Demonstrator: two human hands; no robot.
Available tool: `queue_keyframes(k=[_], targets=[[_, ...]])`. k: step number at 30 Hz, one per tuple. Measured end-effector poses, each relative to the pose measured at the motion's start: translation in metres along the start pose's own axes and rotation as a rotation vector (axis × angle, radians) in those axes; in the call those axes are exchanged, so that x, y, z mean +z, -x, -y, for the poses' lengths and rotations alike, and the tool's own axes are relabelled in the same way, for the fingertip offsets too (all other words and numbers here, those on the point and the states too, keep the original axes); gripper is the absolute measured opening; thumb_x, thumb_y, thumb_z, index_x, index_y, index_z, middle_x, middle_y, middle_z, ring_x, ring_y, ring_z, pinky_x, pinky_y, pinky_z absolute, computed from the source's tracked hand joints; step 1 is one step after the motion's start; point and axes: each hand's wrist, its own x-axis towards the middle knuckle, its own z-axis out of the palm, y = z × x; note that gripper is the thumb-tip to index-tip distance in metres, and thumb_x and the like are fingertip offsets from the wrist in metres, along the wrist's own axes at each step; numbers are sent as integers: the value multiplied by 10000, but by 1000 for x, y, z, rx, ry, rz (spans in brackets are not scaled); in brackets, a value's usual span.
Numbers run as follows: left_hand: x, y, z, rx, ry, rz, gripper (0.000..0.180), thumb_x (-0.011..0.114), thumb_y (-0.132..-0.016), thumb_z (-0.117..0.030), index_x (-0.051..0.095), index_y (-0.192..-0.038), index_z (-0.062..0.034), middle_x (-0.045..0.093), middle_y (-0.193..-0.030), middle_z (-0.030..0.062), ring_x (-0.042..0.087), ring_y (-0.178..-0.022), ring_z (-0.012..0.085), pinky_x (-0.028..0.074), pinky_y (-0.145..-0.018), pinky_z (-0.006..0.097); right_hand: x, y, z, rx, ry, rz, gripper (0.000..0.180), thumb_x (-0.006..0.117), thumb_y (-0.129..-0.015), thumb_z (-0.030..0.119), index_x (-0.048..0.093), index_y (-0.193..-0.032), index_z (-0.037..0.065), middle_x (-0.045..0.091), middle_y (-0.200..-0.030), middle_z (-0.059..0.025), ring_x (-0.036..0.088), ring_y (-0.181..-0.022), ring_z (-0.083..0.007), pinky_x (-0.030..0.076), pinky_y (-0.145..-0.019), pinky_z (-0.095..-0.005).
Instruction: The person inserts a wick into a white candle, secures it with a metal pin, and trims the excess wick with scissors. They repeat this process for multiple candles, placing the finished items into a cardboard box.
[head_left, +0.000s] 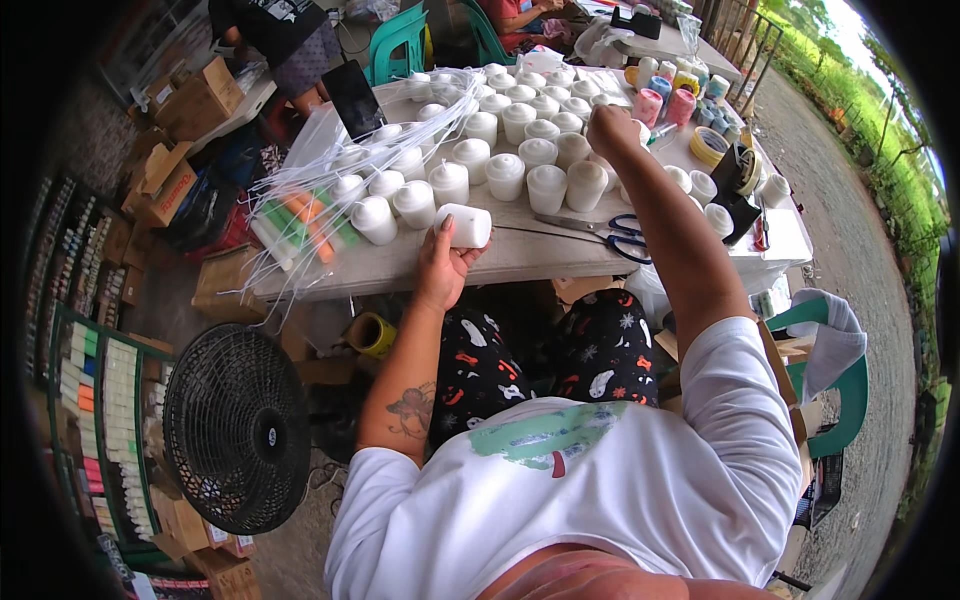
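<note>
My left hand (446, 268) is wrapped round a white candle (470, 227), tipped on its side above the table's near edge. Stretched out across the table, my right hand (615, 132) is closed over the far right of the candle rows; whatever its fingers may hold is hidden. Many stubby white candles (505, 177) with domed tops stand close together on the table (400, 265). Blue-handled scissors (627, 240) lie between my arms, beside a thin dark rod (545, 231). Long white wick-like strands (300, 180) spill over the left candles and the table's edge.
Orange and green sticks (308, 225) lie at the table's left. A phone-like black slab (353, 100) stands behind. Tape rolls (708, 146), a black tape dispenser (738, 195) and pink candles (680, 106) sit at the right. A black fan (238, 428) stands lower left. Other people are beyond the table.
</note>
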Motion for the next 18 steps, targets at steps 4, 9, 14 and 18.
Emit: queue_keyframes(k=[4,9,14,18], targets=[[5,3,-10,-135,203,-10,506,487,-910,-459,475,-1167,-23,601,-1082,160,615,-966,268,513,-836,379,-63,37,-9,-221,-401,-184,166,511,-874,115,608,-886,-19,647,-870,-207,634,-800,-346,485,-709,-387],[25,26,-27,-248,400,129,633,405,-888,-535,553,-1102,42,594,-1101,235,643,-865,231,545,-768,315,-138,173,-1,-156,-798,82,119,567,-902,59,588,-1000,-4,615,-842,-18,513,-660,-64,434,-593,-212],[77,54,-31,-326,496,251,636,417,-879,-527,547,-1108,52,592,-1100,235,652,-835,224,564,-739,308,-106,270,-13,-8,-1009,156,88,600,-875,30,585,-958,3,621,-768,-16,538,-615,-50,435,-534,-201],[94,74,-27,-344,496,262,617,410,-888,-513,541,-1107,48,598,-1092,220,660,-843,227,570,-738,326,-84,297,-17,161,-1044,356,89,593,-891,78,575,-945,10,619,-787,-8,583,-639,-65,456,-539,-202]])
